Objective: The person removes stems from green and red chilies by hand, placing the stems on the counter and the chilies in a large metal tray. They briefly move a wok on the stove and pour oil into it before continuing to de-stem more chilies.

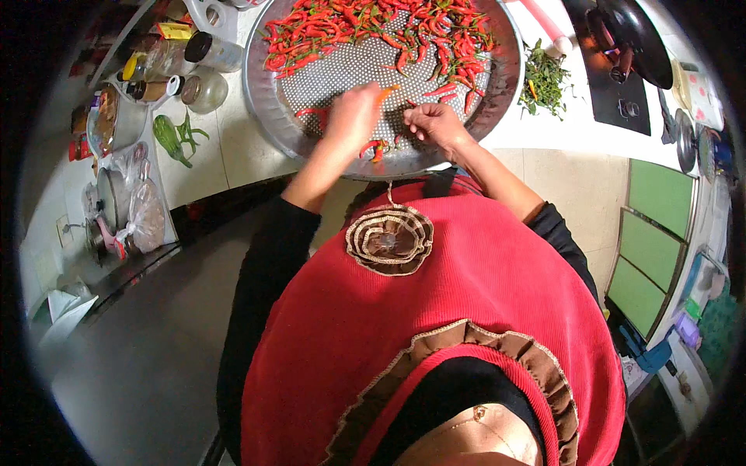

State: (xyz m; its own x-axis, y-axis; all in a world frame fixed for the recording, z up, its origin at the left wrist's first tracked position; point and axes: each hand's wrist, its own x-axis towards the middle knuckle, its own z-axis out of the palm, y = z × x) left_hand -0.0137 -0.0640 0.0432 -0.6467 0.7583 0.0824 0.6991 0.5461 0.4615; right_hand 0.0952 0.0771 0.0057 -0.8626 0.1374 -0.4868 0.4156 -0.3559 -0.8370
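A wide round metal pan with a perforated bottom [513, 64] lies before me, and many red chili peppers [349, 23] are heaped over its far half. My left hand [354, 113] is over the near left of the pan, its fingers closed on an orange chili pepper [389, 92]. My right hand [434, 123] is a little to the right with thumb and forefinger pinched together; whether something small is between them cannot be told. A few red and orange chilies [377, 150] lie at the near rim between my hands. Another red chili [312, 112] is partly behind my left hand.
Green stems and leaves [542, 81] are piled right of the pan, near a pink cylinder [542, 26] and a stove [618, 93] holding a black wok [647, 46]. Glass jars [205, 90] and green peppers [170, 140] stand or lie on the left counter.
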